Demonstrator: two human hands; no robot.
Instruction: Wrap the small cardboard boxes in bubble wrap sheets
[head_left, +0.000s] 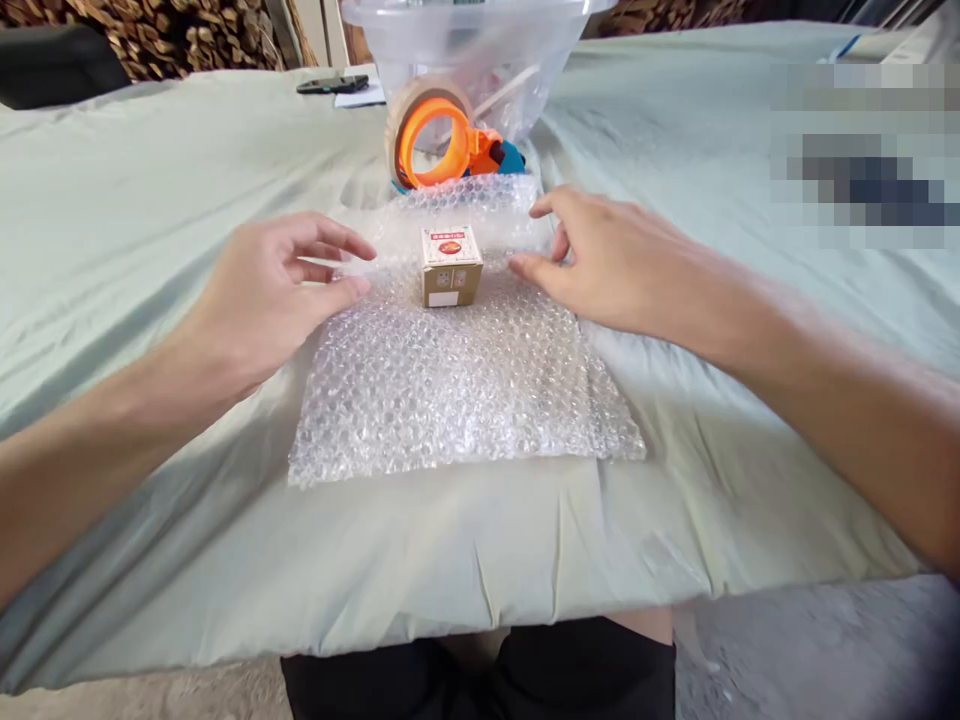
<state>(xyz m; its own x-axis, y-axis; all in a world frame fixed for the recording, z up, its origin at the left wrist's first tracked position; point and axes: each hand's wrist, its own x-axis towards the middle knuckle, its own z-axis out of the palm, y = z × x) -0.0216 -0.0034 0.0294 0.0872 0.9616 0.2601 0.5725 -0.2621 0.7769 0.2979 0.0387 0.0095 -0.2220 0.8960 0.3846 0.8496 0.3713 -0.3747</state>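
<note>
There is one little box (451, 265), one sheet of bubble wrap (457, 370), one tape roll holder (442, 140) and one clear tub (472, 50). The box stands upright on the far part of the wrap, between the left hand (277, 295) and the right hand (600, 260). Both hands are open, near it, holding nothing. Its label side faces the person.

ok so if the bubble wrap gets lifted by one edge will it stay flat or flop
The bubble wrap would probably flop: it is a thin sheet that follows the cloth's folds. It looks light. The small box standing on it would likely tip or slide off. Both hands, left hand and right hand, hover open beside the box.
</note>
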